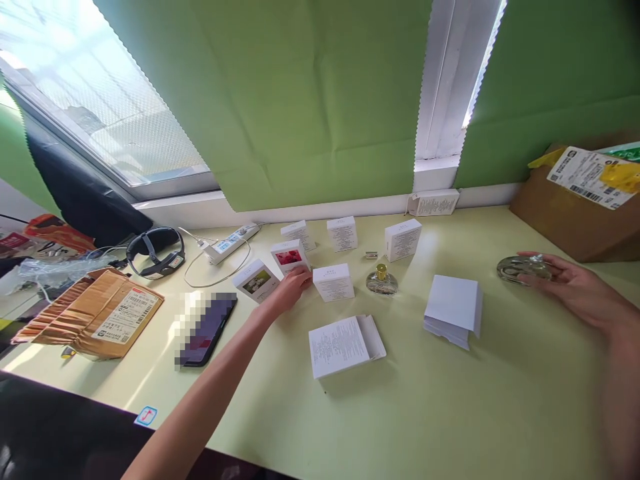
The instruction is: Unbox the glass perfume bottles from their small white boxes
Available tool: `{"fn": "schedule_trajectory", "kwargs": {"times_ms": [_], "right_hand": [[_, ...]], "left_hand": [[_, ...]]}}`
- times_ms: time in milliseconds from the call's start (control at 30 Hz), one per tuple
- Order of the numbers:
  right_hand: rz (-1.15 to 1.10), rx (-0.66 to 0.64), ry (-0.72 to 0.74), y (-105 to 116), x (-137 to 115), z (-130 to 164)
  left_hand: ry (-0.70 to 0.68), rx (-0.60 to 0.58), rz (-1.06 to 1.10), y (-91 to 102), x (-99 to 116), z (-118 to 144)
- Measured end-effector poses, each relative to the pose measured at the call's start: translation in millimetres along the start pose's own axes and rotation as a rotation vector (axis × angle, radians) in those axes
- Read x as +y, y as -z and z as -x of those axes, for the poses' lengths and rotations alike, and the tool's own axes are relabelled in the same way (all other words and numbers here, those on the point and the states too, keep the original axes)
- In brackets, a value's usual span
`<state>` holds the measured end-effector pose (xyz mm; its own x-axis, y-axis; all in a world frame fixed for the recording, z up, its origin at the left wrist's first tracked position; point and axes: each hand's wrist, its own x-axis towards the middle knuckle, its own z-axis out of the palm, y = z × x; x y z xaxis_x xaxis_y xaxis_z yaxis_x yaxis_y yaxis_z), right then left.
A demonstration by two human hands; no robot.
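Observation:
My left hand [294, 288] is closed at the near lower edge of a small white perfume box [290, 256] with a red picture; its fingertips are partly hidden. Just left of it leans another white box [257, 281] with a green and white picture. On its right stands a white printed box [333, 283]. My right hand [567, 283], far right, grips a clear glass perfume bottle [520, 268] lying sideways. A second perfume bottle [381, 281] with a gold neck stands mid-table. Nearer me lie an opened white box [340, 345] and a folded white card piece [453, 303].
More white boxes [403, 239] stand towards the wall, near a small metallic cap [371, 255]. On the left are a phone [210, 330], a power strip [233, 243], a black headset [156, 257] and a torn cardboard parcel [117, 317]. A large carton [575, 213] sits at the back right.

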<state>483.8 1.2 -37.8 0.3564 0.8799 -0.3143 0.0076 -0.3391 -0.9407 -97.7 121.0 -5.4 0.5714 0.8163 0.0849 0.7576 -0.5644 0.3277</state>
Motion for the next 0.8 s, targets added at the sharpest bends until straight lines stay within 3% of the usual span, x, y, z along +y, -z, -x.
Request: {"fn": "schedule_trajectory", "kwargs": {"times_ms": [333,467,667,800], "right_hand": [[0.004,-0.003,0.009,2.6,3.9,-1.9],[0.001,0.002,0.010,1.4,3.5,-1.9],[-0.006,-0.008,0.015,-2.1,-0.8,2.3],[-0.010,-0.005,0.038,-0.4,1.3,-1.0]], "left_hand": [[0.129,0.071,0.153,-4.3,6.7,20.6],[0.198,0.173,0.187,10.4,22.4,16.3],[0.041,0.073,0.084,40.9,57.1,4.5],[-0.025,0.101,-0.029,47.8,46.3,4.0]]}}
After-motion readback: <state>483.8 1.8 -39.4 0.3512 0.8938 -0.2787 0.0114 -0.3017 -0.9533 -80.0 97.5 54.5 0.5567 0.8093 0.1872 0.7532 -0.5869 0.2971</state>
